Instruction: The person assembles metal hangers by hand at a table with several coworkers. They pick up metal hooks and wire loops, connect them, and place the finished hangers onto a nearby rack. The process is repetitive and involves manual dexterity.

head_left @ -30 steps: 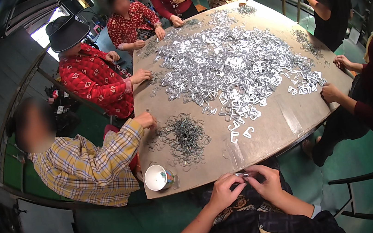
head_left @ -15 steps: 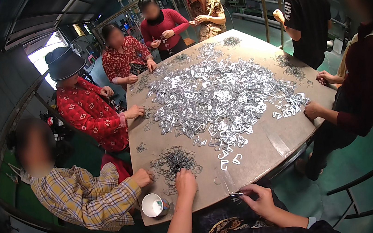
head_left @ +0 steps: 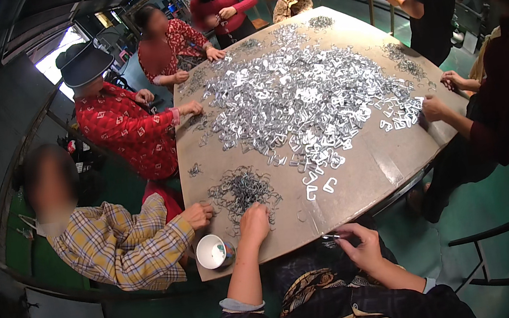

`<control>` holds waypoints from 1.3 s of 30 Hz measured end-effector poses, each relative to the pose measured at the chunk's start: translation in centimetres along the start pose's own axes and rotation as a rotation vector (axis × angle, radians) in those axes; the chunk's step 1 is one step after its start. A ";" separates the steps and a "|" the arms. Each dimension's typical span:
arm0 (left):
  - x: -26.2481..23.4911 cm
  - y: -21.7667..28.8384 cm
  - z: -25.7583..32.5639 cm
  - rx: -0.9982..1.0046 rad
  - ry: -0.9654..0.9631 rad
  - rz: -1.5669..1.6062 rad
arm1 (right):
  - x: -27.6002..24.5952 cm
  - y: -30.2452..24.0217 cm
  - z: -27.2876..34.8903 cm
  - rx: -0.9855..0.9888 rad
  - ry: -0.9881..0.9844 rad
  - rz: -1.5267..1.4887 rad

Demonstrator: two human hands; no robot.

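My left hand reaches over the table's near left part, its fingers curled down at the edge of a heap of thin dark wire clips. Whatever those fingertips pinch is hidden. Just off the table's near edge, my right hand is closed, thumb against fingers, on small shiny metal pieces. Their exact shape is too small to make out. Beyond both hands spreads a large pile of flat silver hook-shaped metal pieces, a few lying loose at its near end.
A white paper cup stands at the table's near left corner, beside my left forearm. Several people work around the brown tabletop. The hand of a person in a plaid shirt is close by the wire heap. Smaller wire heaps lie along the edges.
The whole view has tilted, so the table sits higher in the picture and slightly right. Both my hands keep nearly the same places at the wire heap and the table edge.
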State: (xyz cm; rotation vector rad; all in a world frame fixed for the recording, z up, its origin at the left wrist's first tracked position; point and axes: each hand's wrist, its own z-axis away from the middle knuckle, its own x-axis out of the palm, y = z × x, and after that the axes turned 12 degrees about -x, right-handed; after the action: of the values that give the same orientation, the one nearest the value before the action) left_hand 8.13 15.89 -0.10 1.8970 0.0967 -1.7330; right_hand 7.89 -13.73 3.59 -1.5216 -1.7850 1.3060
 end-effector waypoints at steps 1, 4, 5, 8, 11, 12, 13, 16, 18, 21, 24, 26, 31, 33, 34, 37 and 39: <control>0.0 -0.5 0.1 -0.030 0.028 0.021 | 0.0 -0.2 0.0 0.003 0.006 0.001; 0.0 -0.9 0.6 -0.047 0.141 0.080 | 0.2 -0.1 0.2 0.005 0.005 -0.004; 0.1 -0.9 0.7 -0.041 0.160 0.108 | 0.4 -0.2 0.3 0.013 -0.005 0.000; 1.1 -0.2 0.9 -0.022 0.179 0.162 | 0.4 -0.1 0.6 0.012 -0.027 0.001; 2.3 1.0 0.8 0.007 0.209 0.129 | 0.4 -0.1 0.8 0.013 -0.030 -0.004; 2.5 1.1 0.2 0.019 0.227 0.107 | 0.8 -0.3 0.4 0.017 -0.033 -0.002; 2.8 1.5 0.2 0.030 0.241 0.067 | 0.7 -0.3 0.4 0.014 -0.041 -0.001; 3.1 2.3 0.1 -0.059 0.196 0.001 | 0.7 -0.5 0.9 0.034 -0.051 -0.020; 2.7 2.8 -0.3 -0.051 0.172 -0.043 | 0.8 -0.6 0.6 0.017 -0.041 -0.038; 2.3 3.0 -0.6 -0.028 0.134 -0.076 | 0.9 -0.6 0.6 0.030 -0.044 -0.013; 2.5 2.9 -1.0 -0.005 0.128 -0.082 | 0.9 -0.7 0.6 0.032 -0.052 -0.024; 2.8 2.6 -1.6 0.025 0.139 -0.088 | 1.2 -0.8 0.4 0.036 -0.057 -0.031; 2.6 3.5 -2.0 0.020 0.124 -0.161 | 1.0 -1.0 0.6 0.025 -0.048 -0.026; 2.1 3.5 -2.0 -0.025 0.108 -0.114 | 0.9 -1.0 0.7 0.020 -0.045 -0.020; 1.7 3.5 -1.9 -0.062 0.098 -0.047 | 0.8 -0.9 0.7 0.023 -0.042 -0.017; -0.2 4.1 -0.4 -0.121 0.042 0.247 | 0.4 -1.0 1.1 0.026 -0.022 -0.004; -0.2 3.3 1.0 -0.136 0.013 0.496 | 0.3 -1.1 1.0 0.006 -0.011 0.009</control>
State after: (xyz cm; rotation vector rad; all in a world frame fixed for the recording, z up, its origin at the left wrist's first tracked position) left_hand 8.57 12.70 1.26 1.6574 -0.2286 -1.3421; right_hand 6.44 -13.75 4.03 -1.5237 -1.7817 1.3248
